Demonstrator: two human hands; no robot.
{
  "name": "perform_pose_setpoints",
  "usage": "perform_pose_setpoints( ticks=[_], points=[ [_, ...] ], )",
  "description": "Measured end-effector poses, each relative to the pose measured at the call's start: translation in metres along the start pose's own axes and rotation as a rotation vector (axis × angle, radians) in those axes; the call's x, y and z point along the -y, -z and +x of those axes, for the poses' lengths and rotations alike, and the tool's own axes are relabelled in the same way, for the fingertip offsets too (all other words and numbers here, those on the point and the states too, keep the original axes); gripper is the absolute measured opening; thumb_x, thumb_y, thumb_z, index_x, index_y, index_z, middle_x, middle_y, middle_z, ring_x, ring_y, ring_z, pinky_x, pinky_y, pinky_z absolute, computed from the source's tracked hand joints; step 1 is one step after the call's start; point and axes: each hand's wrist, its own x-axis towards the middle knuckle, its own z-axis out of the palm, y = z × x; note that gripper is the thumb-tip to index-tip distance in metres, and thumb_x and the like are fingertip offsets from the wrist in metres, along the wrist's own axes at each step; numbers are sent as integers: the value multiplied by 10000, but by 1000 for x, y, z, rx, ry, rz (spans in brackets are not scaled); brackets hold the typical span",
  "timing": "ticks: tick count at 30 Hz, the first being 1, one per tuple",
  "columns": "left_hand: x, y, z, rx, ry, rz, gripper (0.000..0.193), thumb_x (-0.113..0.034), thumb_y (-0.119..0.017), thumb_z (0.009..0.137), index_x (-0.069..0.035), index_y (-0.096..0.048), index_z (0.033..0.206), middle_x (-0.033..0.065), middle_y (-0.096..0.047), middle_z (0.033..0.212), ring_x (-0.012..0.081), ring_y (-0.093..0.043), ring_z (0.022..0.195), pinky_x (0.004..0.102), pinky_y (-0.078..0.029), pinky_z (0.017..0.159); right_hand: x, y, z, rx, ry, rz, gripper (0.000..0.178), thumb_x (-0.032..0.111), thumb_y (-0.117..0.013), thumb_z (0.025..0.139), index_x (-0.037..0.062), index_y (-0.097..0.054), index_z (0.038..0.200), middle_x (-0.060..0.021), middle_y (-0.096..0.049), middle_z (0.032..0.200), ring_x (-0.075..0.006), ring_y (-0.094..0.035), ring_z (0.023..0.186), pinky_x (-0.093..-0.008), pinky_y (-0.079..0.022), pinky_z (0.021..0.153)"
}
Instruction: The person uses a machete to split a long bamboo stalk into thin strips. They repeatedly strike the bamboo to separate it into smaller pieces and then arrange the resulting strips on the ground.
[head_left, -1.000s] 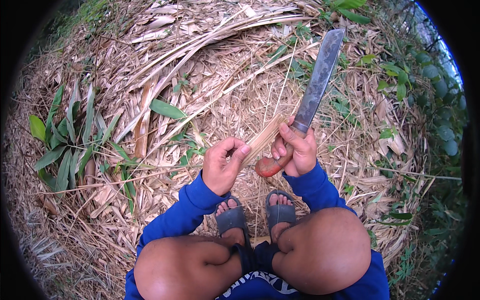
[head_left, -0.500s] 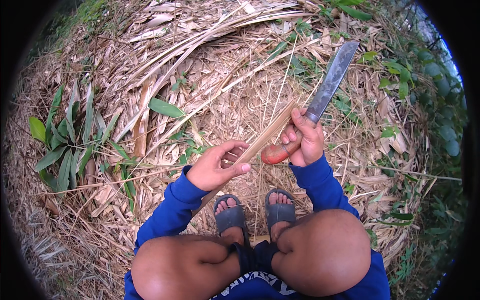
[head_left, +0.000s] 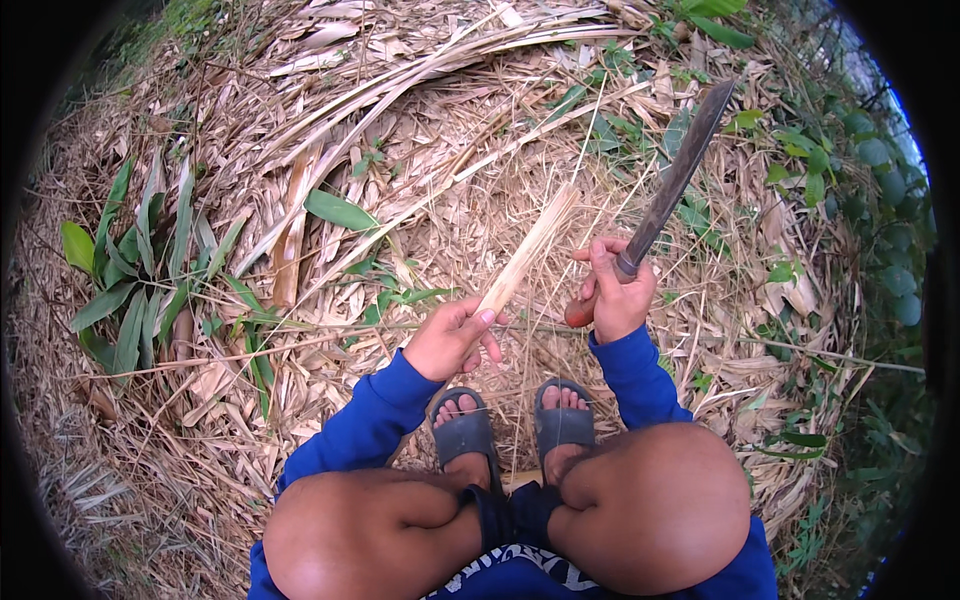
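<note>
Litter [head_left: 480,215], dry and strawy, all around where I'm standing. Machete [head_left: 662,200] clamped in the right hand [head_left: 622,297], pointing forward and right; shorter pale strip [head_left: 530,250] pinched in the left hand [head_left: 447,340], hands apart, strip angled between them.

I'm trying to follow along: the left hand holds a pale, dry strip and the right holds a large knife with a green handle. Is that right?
Not quite: in the head view the handle is red, not green. The left hand does hold the pale, dry strip, and the right hand the large knife.
</note>
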Motion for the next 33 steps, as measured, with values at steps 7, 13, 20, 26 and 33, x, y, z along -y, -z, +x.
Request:
perform_pose_setpoints(
  ticks=[7, 13, 20, 26, 33],
  points=[
    [-3, 14, 13, -206, -167, 398, 294, -271, -462, 1034, -24, -622, 1042, 36, -618, 647, 71, -557, 587, 234, -427, 532, -17, -10, -40, 312, 12, -477, 250, 232, -752, 857, 23, -627, 801, -16, -586, 581, -79, -507, 495, -263, -400, 484],
    [-24, -6, 1, -269, -204, 525, 253, -210, -495, 999, 15, -607, 1023, 145, -603, 623, 258, -623, 603, 413, -476, 617, -4, -16, -41, 438, 268, -741, 237, 228, -752, 795, 43, -619, 732, -119, -569, 554, -291, -602, 493, -367, -455, 487],
    [-28, -7, -3, -489, -470, 1065, 317, -257, -524, 979, -10, -556, 1174, 243, -625, 801, 430, -633, 730, 511, -504, 631, -11, -14, -44, 415, 213, -617, 222, 160, -743, 804, 34, -591, 703, -66, -545, 546, -180, -546, 467, -302, -413, 474],
    [-34, 4, -6, -736, -627, 1382, 396, -327, -590, 938, -151, -576, 1292, 135, -585, 713, 318, -595, 622, 427, -483, 588, -26, -6, -46, 199, -119, -146, 198, 94, -710, 878, 44, -548, 776, 29, -514, 568, -32, -448, 464, -201, -320, 436],
    [-28, 11, 8, -772, -690, 1451, 410, -350, -591, 919, -119, -587, 1258, 99, -598, 738, 255, -604, 688, 400, -421, 680, -23, -15, -54, 167, -128, -98, 184, 86, -675, 899, 45, -516, 816, -6, -481, 517, -69, -417, 381, -225, -308, 360]
  ],
)
